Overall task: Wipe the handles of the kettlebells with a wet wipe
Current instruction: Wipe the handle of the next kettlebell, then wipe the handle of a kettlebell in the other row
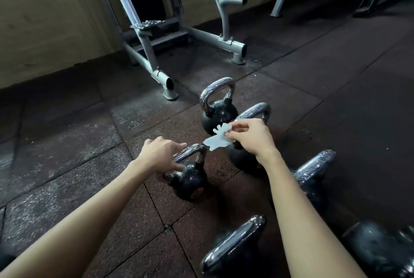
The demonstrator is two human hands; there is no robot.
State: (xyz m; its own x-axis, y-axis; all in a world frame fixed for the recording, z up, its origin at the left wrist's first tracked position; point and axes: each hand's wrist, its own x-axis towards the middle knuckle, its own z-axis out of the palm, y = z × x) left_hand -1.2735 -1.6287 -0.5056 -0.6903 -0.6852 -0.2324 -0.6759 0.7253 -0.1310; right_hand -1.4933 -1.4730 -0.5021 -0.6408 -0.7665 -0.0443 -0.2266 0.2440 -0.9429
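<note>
Kettlebell [190, 182] sits on the rubber floor [89, 165], my left hand [161, 156] curled round its handle [193, 150]; my right hand [249, 138] pinches the wet wipe [217, 141] just beside that handle's far end.

Kettlebells [218, 116] on floor [67, 154] (machine [147, 53] behind)

Left hand [160, 156] curled, right hand [248, 138] in a pinch

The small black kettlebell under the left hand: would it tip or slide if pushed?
Probably heavy for its size: the small black kettlebell looks solid metal. Likely hard to slide on the speckled rubber floor tiles. Its rounded body might rock, so the left hand holding its chrome handle helps.
</note>
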